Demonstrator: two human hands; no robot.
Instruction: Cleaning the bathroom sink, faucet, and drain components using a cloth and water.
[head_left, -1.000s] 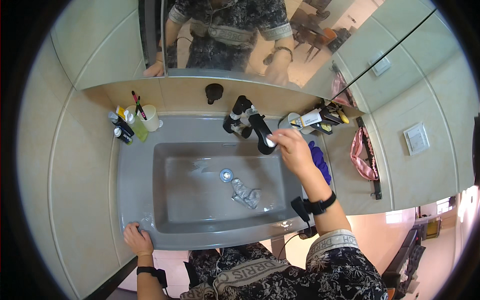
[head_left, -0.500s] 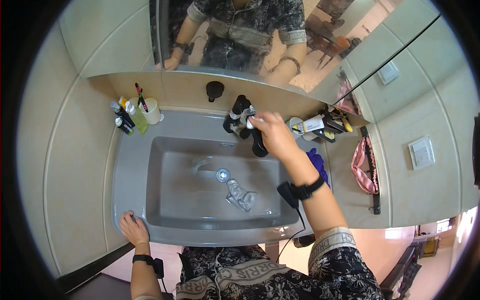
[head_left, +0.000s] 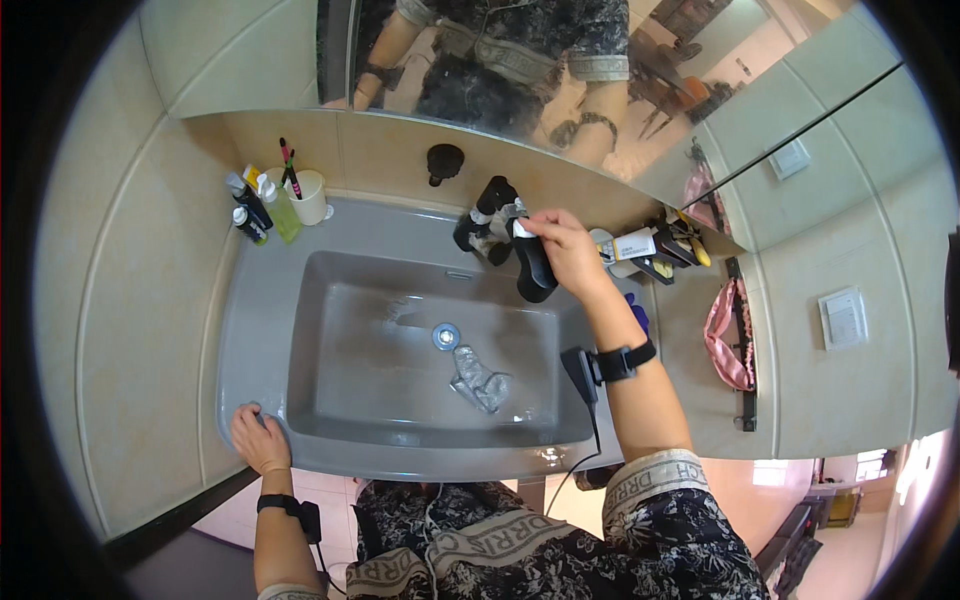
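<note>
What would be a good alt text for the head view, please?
Seen from above, a person's right hand grips the black tap over a grey sink, while the left hand rests on its front corner. A crumpled grey cloth lies near the drain.

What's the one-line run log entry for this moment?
right hand: on black faucet | left hand: resting on grey sink front-left rim | basin: crumpled grey cloth beside drain

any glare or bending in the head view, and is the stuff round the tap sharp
Head view: fisheye bends the sink rim and wall tiles near the black border; wet glints in the basin by the crumpled cloth; right hand on the black tap is fairly sharp.
</note>
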